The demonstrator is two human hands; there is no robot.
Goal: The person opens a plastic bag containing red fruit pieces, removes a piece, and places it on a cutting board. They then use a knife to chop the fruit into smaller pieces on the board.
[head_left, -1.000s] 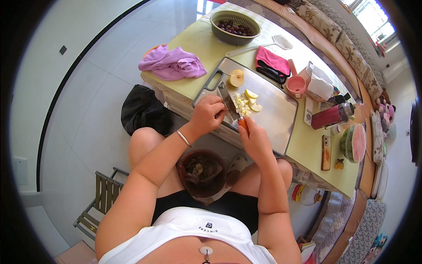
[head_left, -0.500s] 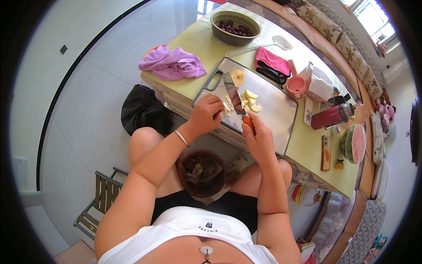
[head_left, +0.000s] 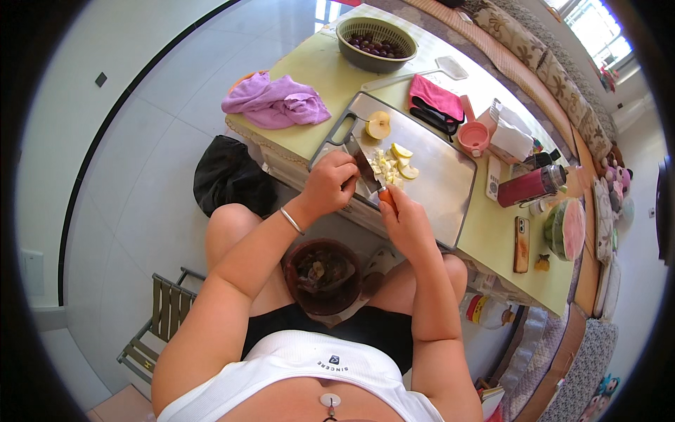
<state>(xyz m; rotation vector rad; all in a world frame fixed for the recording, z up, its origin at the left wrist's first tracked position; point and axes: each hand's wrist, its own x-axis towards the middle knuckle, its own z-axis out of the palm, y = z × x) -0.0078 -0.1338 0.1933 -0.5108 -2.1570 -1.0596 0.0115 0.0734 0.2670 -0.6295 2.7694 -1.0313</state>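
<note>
An orange-handled knife (head_left: pixel 386 200) is gripped in my right hand (head_left: pixel 411 226), its blade angled up and left, low over the cutting board (head_left: pixel 444 193). Beside that blade, at the board's left near edge, my left hand (head_left: pixel 329 181) has its fingers curled; whether they touch the blade or pinch something is hidden. Small chopped pale fruit pieces (head_left: pixel 383 169) are heaped just right of the blade. Several yellow-skinned fruit slices (head_left: pixel 403 158) lie against the heap. Farther back on the board is a cut half of what looks like a pear (head_left: pixel 378 125).
A colander of dark round fruit (head_left: pixel 376 46) and a purple cloth (head_left: pixel 275 103) are on the table. To the right are a pink cloth (head_left: pixel 437 98), tissue box (head_left: pixel 511 133), bottle (head_left: pixel 532 186), phone (head_left: pixel 521 244) and cut watermelon (head_left: pixel 564 230). A scrap-filled bin (head_left: pixel 322 277) stands between my knees.
The knife has moved left and nearer me, off the chopped pieces, which now show as a larger heap. My left hand has barely moved.
</note>
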